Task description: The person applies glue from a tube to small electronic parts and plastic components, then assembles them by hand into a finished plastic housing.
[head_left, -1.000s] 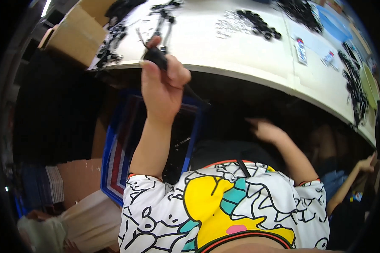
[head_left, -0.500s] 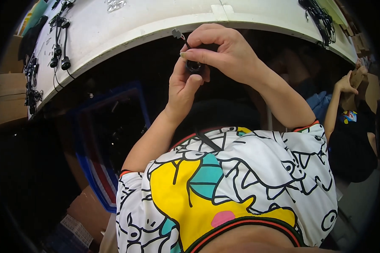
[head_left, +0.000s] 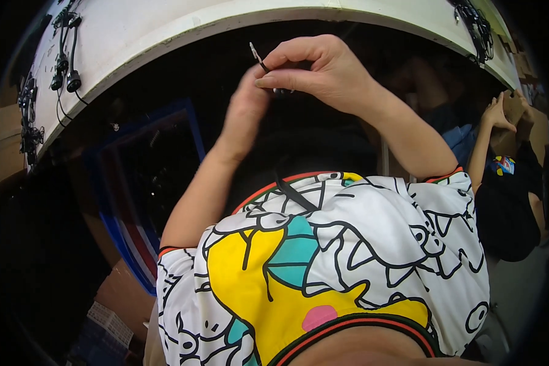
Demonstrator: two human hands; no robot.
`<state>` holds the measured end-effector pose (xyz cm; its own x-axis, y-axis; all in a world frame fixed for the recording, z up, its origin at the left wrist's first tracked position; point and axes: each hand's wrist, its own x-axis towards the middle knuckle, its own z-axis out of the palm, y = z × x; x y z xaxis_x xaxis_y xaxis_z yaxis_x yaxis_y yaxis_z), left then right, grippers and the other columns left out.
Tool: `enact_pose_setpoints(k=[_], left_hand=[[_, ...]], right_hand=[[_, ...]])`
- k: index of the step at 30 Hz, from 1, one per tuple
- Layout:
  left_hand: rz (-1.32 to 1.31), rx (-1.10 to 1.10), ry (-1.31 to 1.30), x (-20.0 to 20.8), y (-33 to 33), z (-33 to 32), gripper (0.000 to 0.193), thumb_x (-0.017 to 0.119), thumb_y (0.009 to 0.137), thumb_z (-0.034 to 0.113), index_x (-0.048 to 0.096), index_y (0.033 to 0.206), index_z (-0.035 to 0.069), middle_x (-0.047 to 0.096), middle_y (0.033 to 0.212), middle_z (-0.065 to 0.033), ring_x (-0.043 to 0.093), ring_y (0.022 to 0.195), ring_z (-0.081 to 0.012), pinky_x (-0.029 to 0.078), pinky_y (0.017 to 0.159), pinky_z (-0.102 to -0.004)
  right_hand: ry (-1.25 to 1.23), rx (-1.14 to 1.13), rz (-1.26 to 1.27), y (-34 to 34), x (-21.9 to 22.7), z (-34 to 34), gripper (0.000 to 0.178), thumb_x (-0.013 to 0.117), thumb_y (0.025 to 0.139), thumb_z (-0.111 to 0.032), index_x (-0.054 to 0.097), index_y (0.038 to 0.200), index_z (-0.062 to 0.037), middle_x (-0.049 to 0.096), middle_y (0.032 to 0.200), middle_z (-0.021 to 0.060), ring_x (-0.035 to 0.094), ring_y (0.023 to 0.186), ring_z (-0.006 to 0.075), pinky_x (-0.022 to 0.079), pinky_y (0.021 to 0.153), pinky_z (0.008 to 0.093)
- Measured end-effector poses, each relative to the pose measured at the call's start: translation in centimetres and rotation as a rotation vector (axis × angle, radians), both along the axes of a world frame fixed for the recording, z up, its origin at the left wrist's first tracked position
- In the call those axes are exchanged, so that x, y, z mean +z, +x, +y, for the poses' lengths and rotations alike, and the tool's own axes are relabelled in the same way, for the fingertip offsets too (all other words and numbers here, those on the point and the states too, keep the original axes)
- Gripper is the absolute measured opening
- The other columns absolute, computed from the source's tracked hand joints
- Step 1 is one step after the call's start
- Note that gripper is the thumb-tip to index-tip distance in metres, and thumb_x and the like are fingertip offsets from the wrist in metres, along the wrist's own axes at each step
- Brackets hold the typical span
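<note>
My right hand (head_left: 324, 70) is raised just in front of the table edge, thumb and index finger pinched on a thin black cable (head_left: 263, 66). A small pale connector (head_left: 254, 52) at the cable's end sticks up past the fingertips. My left hand (head_left: 248, 107) is beside it on the left, smeared by motion, its fingers mostly hidden behind the right hand. Below the right fingertips a little of a dark fitting (head_left: 280, 91) shows; most of it is covered, and I cannot tell which hand bears it.
A white table (head_left: 183, 27) curves across the top. Black cables with round connectors (head_left: 65, 79) lie at its left end, a black cable bundle (head_left: 474, 30) at its right. A blue-rimmed crate (head_left: 119, 244) stands below left. At right, another person's hand (head_left: 499, 116) touches a cardboard box.
My left hand has turned and shifted left, its fingers now mostly out of sight. The dark fitting, plain before, is largely covered. The connector shows edge-on, and the view has shifted slightly.
</note>
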<state>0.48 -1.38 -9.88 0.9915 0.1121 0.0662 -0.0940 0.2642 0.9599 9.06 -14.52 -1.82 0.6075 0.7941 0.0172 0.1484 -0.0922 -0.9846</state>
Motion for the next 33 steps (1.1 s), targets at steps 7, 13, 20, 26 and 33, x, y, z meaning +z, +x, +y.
enact_pose_setpoints(k=[7,13,20,26,33], left_hand=[[0.152,-0.037,0.222,6.5,-0.3,4.5,0.028,0.048,0.088,0.03,0.06,0.092,0.006,0.056,0.075,0.001,0.046,0.066,-0.0041,0.035,0.06,-0.0164],[0.186,-0.086,0.31,7.0,-0.5,5.3,0.02,0.063,0.079,0.02,0.064,0.089,0.002,0.061,0.075,-0.0018,0.054,0.069,-0.0054,0.038,0.063,-0.0166],[0.248,-0.12,0.27,7.0,-1.2,4.6,0.017,0.064,0.078,0.014,0.065,0.09,0.001,0.064,0.076,-0.0035,0.058,0.073,-0.0068,0.044,0.068,-0.0167],[0.176,-0.022,0.36,6.9,-1.5,3.5,0.018,0.066,0.077,0.014,0.065,0.089,0.0,0.064,0.077,-0.0032,0.058,0.07,-0.0071,0.044,0.064,-0.0165],[0.204,-0.214,0.54,8.0,-0.1,4.3,0.031,0.045,0.087,0.03,0.062,0.093,0.006,0.057,0.073,0.0023,0.038,0.062,-0.0009,0.029,0.055,-0.016]], right_hand=[[-0.247,0.201,-0.649,1.0,0.8,-0.3,0.018,0.064,0.077,-0.017,0.065,0.088,-0.0028,0.063,0.081,0.0081,0.06,0.073,0.0152,0.047,0.065,0.0239],[-0.19,0.219,-0.579,1.0,2.1,-0.2,0.015,0.063,0.076,-0.012,0.062,0.083,0.001,0.059,0.065,0.0084,0.058,0.062,0.0211,0.046,0.058,0.029],[0.079,0.375,-0.4,1.1,2.4,-1.5,0.02,0.057,0.084,-0.016,0.061,0.086,0.003,0.056,0.064,0.0019,0.048,0.059,0.007,0.04,0.056,0.0197],[-0.282,0.294,0.221,1.5,2.5,-1.5,0.018,0.056,0.084,-0.015,0.062,0.084,0.0019,0.055,0.065,0.0007,0.047,0.059,0.0059,0.039,0.055,0.0188],[-0.408,0.33,0.021,1.6,3.3,-1.7,0.018,0.056,0.082,-0.014,0.061,0.082,0.0026,0.053,0.062,0.0008,0.044,0.056,0.007,0.037,0.052,0.0208]])
